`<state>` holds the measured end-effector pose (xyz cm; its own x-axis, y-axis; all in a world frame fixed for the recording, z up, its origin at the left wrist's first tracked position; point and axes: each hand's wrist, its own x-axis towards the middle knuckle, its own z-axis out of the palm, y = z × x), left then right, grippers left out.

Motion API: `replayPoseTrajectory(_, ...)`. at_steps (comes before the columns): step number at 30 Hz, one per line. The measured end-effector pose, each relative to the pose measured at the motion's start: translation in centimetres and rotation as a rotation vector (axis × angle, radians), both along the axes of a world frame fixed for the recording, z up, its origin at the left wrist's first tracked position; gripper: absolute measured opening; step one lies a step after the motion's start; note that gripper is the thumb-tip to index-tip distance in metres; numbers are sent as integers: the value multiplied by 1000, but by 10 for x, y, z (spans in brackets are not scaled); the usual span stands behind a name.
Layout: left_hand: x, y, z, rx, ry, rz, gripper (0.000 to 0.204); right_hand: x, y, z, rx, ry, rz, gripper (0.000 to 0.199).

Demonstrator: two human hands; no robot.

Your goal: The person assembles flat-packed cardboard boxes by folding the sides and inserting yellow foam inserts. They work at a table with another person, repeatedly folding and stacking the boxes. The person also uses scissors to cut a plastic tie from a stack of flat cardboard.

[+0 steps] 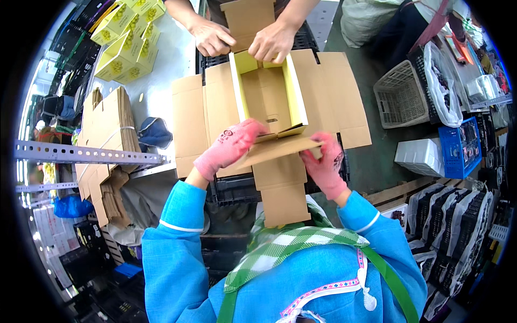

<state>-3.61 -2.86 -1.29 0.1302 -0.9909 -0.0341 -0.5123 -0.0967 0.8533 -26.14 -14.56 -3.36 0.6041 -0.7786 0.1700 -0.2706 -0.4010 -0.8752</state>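
So the person in the blue jacket is working on a cardboard box (272,99) that's sitting opened out on a black crate (237,188), flaps spread flat to both sides and a yellow lining showing along the inner walls. Both hands are in pink gloves. The left hand (229,146) is pressing down on the near flap (280,148) from the left, fingers curled over its edge, and the right hand (325,164) is gripping the same flap at its right end, fingers closed around it, so the flap is being held roughly level over the box's near wall. Across the box, a co-worker's bare hands (242,39) are resting on the far wall and far flap. Off to the left on the bench (167,64) there's a tied bundle of flat cardboard (107,129), with a few yellow printed cartons (126,46) lying farther back. On the right, well apart from the box, a white plastic basket (401,97) and a blue crate (460,148) are sitting on the floor.
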Motion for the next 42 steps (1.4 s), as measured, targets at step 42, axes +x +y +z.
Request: replayPoseTrajectory(42,3,-121,-5,783,97,-695,106,10,-86,-73,-177,407,619,85)
